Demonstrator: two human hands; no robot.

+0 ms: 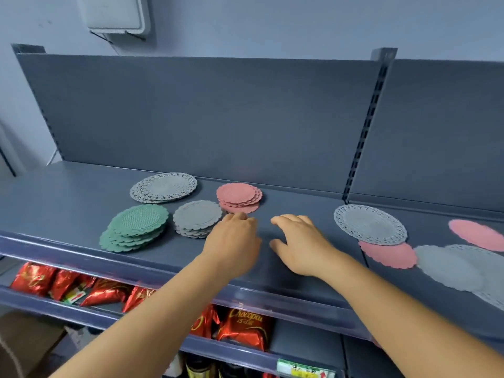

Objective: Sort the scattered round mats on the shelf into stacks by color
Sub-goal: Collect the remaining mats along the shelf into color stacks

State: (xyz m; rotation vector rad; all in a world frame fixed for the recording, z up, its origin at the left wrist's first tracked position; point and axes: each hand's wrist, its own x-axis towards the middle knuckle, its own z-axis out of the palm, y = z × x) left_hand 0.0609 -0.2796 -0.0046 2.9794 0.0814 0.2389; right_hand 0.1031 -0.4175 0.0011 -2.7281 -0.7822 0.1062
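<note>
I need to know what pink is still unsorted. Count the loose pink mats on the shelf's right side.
2. One pink mat lies near the front, its top edge tucked under a grey lace mat. The other lies farther right, cut by the frame edge. More may sit out of view.

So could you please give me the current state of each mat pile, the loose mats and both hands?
green stack: stacked, fanned out.
small grey stack: stacked.
pink stack: stacked, slightly offset.
large lacy grey stack: stacked at the back.
lacy grey mat: loose, overlapping a pink mat.
far pink mat: loose, flat.
grey mats: loose, overlapping.
left hand: open, empty.
right hand: open, empty.
</note>
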